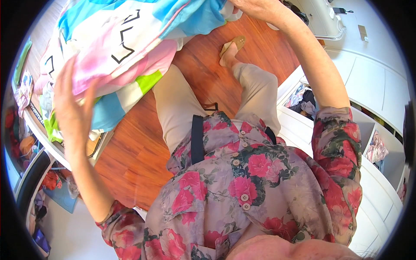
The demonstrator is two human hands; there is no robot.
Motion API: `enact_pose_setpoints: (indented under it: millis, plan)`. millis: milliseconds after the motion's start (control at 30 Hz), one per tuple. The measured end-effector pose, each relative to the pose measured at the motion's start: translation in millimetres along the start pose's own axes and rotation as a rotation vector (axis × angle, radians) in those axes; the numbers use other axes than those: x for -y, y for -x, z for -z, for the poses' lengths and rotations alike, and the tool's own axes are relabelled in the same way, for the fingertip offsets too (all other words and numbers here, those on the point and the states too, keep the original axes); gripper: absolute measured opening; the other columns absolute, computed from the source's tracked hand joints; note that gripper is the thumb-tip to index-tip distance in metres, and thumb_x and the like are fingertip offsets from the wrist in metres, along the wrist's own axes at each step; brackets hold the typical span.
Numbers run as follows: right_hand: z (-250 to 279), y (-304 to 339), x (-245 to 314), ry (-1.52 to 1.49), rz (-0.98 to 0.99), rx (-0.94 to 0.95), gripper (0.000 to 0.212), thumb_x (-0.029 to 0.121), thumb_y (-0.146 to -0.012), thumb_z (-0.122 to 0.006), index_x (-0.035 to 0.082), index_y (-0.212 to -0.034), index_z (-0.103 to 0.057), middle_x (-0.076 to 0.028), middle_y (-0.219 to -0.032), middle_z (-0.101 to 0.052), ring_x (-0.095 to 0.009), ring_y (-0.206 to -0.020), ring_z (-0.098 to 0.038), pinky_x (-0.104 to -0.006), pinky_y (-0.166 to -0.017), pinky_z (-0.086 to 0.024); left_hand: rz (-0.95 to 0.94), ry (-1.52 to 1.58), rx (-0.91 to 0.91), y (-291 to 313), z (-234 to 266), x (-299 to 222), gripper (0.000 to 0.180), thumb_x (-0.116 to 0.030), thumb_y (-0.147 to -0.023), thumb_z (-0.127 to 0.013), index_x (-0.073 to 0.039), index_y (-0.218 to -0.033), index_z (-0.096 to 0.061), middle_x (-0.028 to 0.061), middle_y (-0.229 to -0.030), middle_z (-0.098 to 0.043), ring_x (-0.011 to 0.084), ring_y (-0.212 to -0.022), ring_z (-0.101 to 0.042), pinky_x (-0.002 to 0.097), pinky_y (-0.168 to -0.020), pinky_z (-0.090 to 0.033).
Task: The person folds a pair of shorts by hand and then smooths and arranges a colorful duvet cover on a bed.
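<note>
A large colourful cloth (104, 52), which looks like a quilt or duvet cover in white, pink, blue and green with black line marks, lies bunched across the upper left. My left hand (71, 104) is raised over its left side, fingers spread and slightly blurred, with nothing seen between them. At the top edge, my right hand (245, 5) reaches to the far right end of the cloth. Its fingers run out of the picture, so whether they grip the fabric is hidden.
Open white drawers (299, 102) with folded clothes stand at my right. Left of me are a white-edged piece of furniture (43, 138) and shelves of mixed items (32, 208). My slippered foot (232, 47) stands on the reddish wooden floor (130, 160).
</note>
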State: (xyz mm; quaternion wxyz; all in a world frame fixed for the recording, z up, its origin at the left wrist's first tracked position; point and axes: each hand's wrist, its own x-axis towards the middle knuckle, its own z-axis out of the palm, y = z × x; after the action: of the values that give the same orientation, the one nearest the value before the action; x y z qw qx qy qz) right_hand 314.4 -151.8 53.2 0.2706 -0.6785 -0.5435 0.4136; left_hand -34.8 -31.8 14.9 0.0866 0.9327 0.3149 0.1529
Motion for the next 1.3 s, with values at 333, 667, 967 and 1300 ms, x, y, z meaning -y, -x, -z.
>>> enact_pose_setpoints:
  millis: [333, 667, 967, 1300]
  plan:
    - [0.6, 4.1, 6.1, 0.155, 0.191, -0.053, 0.022, 0.014, -0.089, -0.045, -0.003, -0.090, -0.059, -0.001, -0.066, -0.056, -0.008, -0.064, -0.053, -0.0237, -0.059, -0.044, 0.065, 0.242, -0.006, -14.6, -64.3, -18.5, 0.031, -0.016, -0.083, -0.063, -0.007, -0.112, -0.057, 0.0105, -0.087, -0.062, 0.0294, -0.081, -0.060, 0.0383, -0.073, -0.047]
    - [-14.5, 11.1, 21.3, 0.109, 0.234, -0.066, 0.022, 0.015, -0.089, -0.046, -0.004, -0.089, -0.057, -0.002, -0.067, -0.053, -0.009, -0.065, -0.050, -0.0252, -0.060, -0.043, -0.156, 0.316, -0.202, -12.3, -56.9, -77.3, 0.037, -0.022, -0.074, -0.072, -0.009, -0.107, -0.059, 0.0065, -0.096, -0.060, 0.0267, -0.082, -0.061, 0.0355, -0.068, -0.050]
    - [-19.3, 18.9, 22.2, 0.260, 0.203, 0.067, 0.023, 0.017, -0.087, -0.047, -0.005, -0.084, -0.054, -0.011, -0.061, -0.047, -0.014, -0.058, -0.047, -0.0304, -0.056, -0.041, 0.164, 0.519, -0.121, -4.9, -75.3, -51.0, 0.015, -0.010, -0.087, -0.056, -0.004, -0.100, -0.062, 0.0123, -0.080, -0.064, 0.0198, -0.070, -0.062, 0.0297, -0.066, -0.048]
    - [-43.5, 14.3, 6.6, 0.313, 0.164, 0.176, 0.032, 0.027, -0.096, -0.046, -0.002, -0.103, -0.057, -0.005, -0.076, -0.056, -0.012, -0.073, -0.054, -0.0288, -0.071, -0.048, 0.305, 0.620, -0.188, 5.6, -54.7, -16.9, 0.017, -0.016, -0.090, -0.059, -0.005, -0.100, -0.064, -0.0013, -0.069, -0.055, 0.0039, -0.065, -0.046, 0.0197, -0.058, -0.040]
